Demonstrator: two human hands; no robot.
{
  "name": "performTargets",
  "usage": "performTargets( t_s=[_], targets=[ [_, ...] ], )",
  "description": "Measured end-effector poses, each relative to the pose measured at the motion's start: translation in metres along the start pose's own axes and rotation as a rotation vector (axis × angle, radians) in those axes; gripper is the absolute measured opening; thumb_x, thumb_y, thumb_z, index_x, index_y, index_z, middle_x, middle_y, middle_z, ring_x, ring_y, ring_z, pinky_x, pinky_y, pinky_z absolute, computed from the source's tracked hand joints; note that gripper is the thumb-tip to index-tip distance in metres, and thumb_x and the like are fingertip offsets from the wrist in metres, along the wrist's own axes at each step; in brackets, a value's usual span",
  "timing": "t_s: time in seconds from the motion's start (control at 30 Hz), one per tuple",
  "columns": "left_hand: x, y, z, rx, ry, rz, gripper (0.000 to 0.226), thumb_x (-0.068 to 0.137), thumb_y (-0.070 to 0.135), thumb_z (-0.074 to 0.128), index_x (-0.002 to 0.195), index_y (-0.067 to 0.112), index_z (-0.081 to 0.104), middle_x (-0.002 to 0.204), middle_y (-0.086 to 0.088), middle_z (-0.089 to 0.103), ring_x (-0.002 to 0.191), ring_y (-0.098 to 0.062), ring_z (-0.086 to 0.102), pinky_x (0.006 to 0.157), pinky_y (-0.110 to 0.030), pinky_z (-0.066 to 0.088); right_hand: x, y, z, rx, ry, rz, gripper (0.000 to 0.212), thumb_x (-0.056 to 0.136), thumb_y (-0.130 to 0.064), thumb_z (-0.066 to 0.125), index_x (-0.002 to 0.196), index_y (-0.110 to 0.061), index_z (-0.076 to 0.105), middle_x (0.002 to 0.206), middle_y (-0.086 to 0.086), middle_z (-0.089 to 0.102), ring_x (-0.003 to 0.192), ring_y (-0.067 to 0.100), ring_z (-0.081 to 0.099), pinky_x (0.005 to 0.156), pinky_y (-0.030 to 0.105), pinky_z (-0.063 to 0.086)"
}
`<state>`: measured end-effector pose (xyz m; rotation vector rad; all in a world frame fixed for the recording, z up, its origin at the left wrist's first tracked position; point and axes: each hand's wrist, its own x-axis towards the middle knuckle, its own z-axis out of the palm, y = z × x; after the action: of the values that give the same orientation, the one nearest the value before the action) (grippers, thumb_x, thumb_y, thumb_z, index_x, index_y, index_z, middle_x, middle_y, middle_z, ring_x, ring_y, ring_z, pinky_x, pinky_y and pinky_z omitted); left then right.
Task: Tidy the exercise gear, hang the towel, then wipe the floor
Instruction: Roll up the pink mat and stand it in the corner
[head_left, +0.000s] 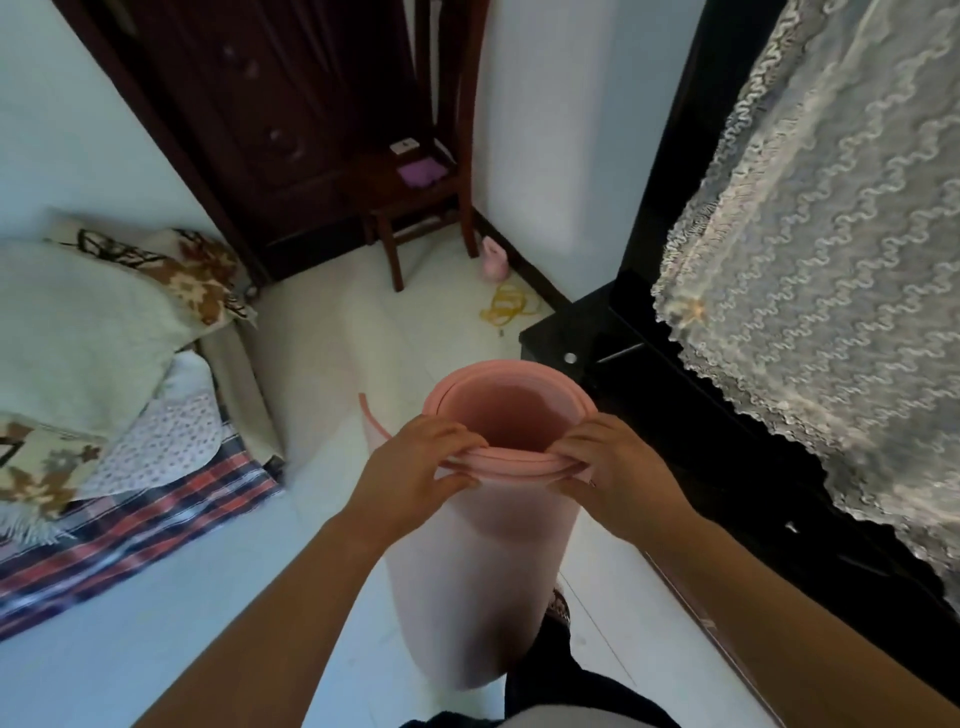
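One rolled pink mat (483, 566) stands on end between both forearms, with the left hand (415, 467) and right hand (618, 467) each pinching its near top rim, fingers curled over the edge. Beyond the hands, a yellow rope (506, 309) and a pink kettlebell (491, 260) lie by a wooden chair (415, 208).

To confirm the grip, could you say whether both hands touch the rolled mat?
Touching: head view shows left hand and right hand pinching the mat at its rim.

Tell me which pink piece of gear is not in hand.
The kettlebell on the floor by the chair; the rolled mat is gripped by the left hand and right hand.
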<state>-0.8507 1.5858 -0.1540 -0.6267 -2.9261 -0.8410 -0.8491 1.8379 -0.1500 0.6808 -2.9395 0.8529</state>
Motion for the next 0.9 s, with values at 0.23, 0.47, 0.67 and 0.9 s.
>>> performTargets(
  t_s=[0.23,0.47,0.67,0.9],
  targets=[
    [0.079,-0.050,-0.023,0.043,0.067,-0.096,0.040,0.071,0.031,0.078,0.109,0.032,0.065,0.109,0.015,0.063,0.105,-0.005,0.052,0.083,-0.020,0.042,0.119,0.031,-0.009,-0.006,-0.017,-0.113,0.028,0.073,-0.022,0.075,0.100,-0.023,0.069,0.099,-0.011,0.063,0.100,0.000,0.043,0.083,0.020,0.038],
    [0.162,-0.136,-0.050,0.066,0.168,-0.100,0.041,0.066,0.023,0.082,0.104,0.028,0.066,0.103,0.009,0.067,0.098,-0.009,0.055,0.079,-0.026,0.048,0.257,0.044,0.010,-0.029,0.008,-0.202,0.032,0.068,-0.019,0.078,0.100,-0.017,0.070,0.097,-0.006,0.064,0.102,0.010,0.047,0.083,0.024,0.042],
    [0.259,-0.221,-0.092,0.075,0.116,-0.025,0.040,0.068,0.026,0.080,0.106,0.029,0.067,0.105,0.010,0.066,0.100,-0.010,0.055,0.077,-0.021,0.042,0.375,0.053,0.026,-0.016,0.062,-0.169,0.031,0.067,-0.025,0.080,0.096,-0.017,0.071,0.092,-0.004,0.066,0.096,0.014,0.052,0.079,0.030,0.049],
    [0.356,-0.304,-0.136,0.093,0.041,0.086,0.040,0.073,0.032,0.075,0.111,0.031,0.064,0.109,0.011,0.064,0.105,-0.008,0.049,0.080,-0.025,0.044,0.483,0.059,0.035,-0.010,0.145,-0.090,0.029,0.071,-0.028,0.077,0.099,-0.022,0.071,0.098,-0.008,0.066,0.101,0.012,0.052,0.086,0.030,0.046]
  ],
)
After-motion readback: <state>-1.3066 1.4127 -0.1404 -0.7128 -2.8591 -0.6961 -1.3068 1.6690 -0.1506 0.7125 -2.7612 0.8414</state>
